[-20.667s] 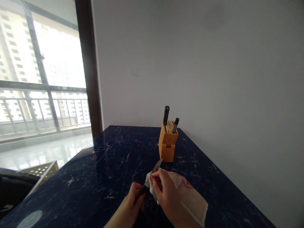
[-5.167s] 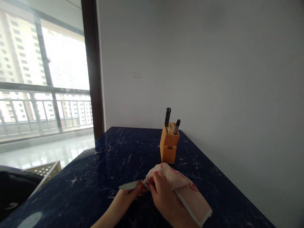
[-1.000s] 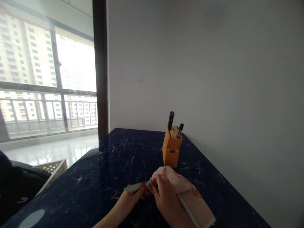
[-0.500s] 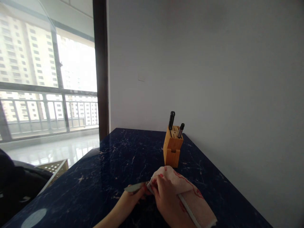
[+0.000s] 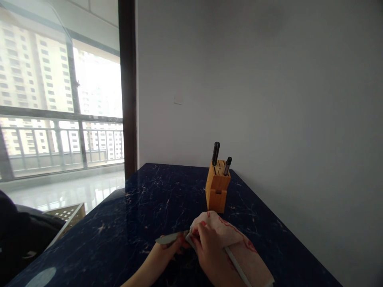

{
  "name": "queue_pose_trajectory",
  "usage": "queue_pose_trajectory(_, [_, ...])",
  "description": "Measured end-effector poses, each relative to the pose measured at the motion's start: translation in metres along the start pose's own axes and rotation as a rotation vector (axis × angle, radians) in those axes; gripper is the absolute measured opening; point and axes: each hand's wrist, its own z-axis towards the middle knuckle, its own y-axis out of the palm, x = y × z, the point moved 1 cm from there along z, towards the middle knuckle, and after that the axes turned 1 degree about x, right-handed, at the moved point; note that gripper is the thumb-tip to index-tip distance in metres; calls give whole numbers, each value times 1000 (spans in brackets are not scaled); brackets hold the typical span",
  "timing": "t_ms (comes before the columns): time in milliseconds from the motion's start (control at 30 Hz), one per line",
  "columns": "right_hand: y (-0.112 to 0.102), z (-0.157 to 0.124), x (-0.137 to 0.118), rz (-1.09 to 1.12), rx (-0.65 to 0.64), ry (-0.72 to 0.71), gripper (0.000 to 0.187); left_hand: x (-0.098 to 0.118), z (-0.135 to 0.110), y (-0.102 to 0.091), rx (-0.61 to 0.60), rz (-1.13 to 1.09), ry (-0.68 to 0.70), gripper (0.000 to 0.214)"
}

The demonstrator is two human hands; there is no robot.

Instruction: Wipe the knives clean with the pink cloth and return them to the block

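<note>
My left hand (image 5: 171,248) is closed on a knife (image 5: 167,239), whose blade points left above the dark table. At the knife's right end, the pinched fingers of my right hand (image 5: 206,243) grip a pale pink towel (image 5: 248,253) with red markings. A fold of the cloth lies against the knife there, and my fingers hide exactly how they meet. The rest of the towel spreads to the right, partly under my right forearm. Just beyond it stands a wooden knife block (image 5: 218,189), holding a black-handled knife (image 5: 216,153) and another dark-handled tool (image 5: 228,166).
The dark blue marbled table (image 5: 161,195) runs back to a grey wall (image 5: 269,99). At the left, below the table edge, are a perforated beige chair or crate (image 5: 67,217) and a black item (image 5: 26,231). A pale round spot (image 5: 42,277) marks the near left tabletop.
The whole scene sits slightly lower in view. Both hands keep their hold on the knife and towel, with only a slight shift at the knife's right end.
</note>
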Motion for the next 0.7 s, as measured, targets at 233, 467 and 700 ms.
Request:
queue_pose_trajectory(233, [3,8,15,-122,9,142,18,3,-2,1,1,-48,-8,54])
queue_pose_trajectory(467, [-2,-1,-10,11,-31,33,18,6,-2,0,-34,5,26,53])
queue_pose_trajectory(700, [3,5,20,-38,-5,129,18,4,-3,1,-6,-35,-5,61])
